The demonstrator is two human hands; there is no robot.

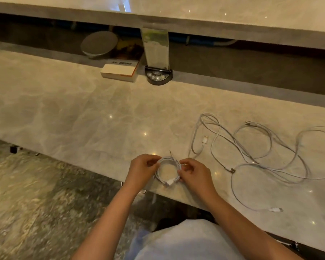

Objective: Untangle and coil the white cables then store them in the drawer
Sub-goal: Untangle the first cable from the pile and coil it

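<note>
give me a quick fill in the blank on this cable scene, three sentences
1. Both hands hold one white cable wound into a ____.
2. The loose cables lie to the ____ of the hands.
3. The book lies to the ____ of the clear sign stand.

Missing words: coil; right; left

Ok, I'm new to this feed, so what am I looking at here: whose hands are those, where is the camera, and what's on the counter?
There is no machine here. One camera sits on a person's head and looks down at their two bare hands. The left hand and right hand each grip a side of one coiled white cable, held just above the marble counter. To the right, more loose white cables lie tangled and uncoiled. Farther back stand a book and a clear sign holder. No drawer is in view.
</note>
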